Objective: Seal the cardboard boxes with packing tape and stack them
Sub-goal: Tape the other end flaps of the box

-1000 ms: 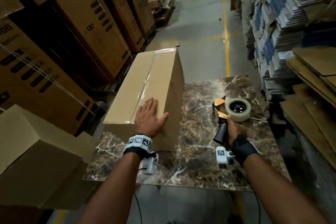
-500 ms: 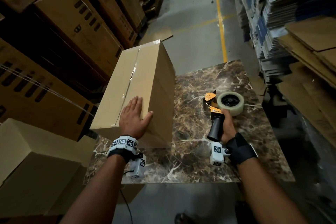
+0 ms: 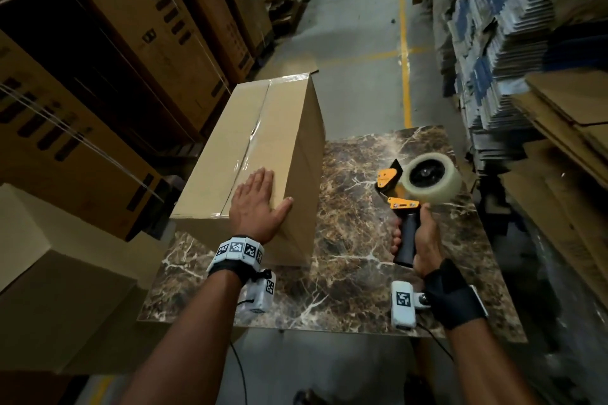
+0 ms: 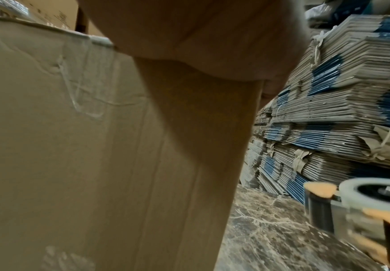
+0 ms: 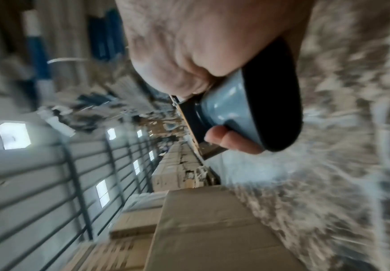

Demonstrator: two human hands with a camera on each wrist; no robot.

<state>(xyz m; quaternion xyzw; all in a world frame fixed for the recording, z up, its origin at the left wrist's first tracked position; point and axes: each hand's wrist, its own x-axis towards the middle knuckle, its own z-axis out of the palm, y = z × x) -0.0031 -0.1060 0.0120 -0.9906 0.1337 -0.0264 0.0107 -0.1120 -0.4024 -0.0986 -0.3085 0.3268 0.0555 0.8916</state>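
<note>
A tall plain cardboard box stands on the left part of the marble table, with clear tape along its top seam. My left hand lies flat on the near end of the box top, fingers straight; the left wrist view shows the palm over the box's side. My right hand grips the black handle of an orange tape dispenser, lifted above the table, its clear tape roll tipped up. In the right wrist view my fingers curl round the handle.
Stacks of large printed cartons line the left. A plain box sits low at near left. Bundles of flattened cartons and loose cardboard sheets fill the right. A concrete aisle with a yellow line runs ahead.
My right hand has lifted the tape dispenser off the table and tilted its roll upward. My left hand stays flat on the box top.
</note>
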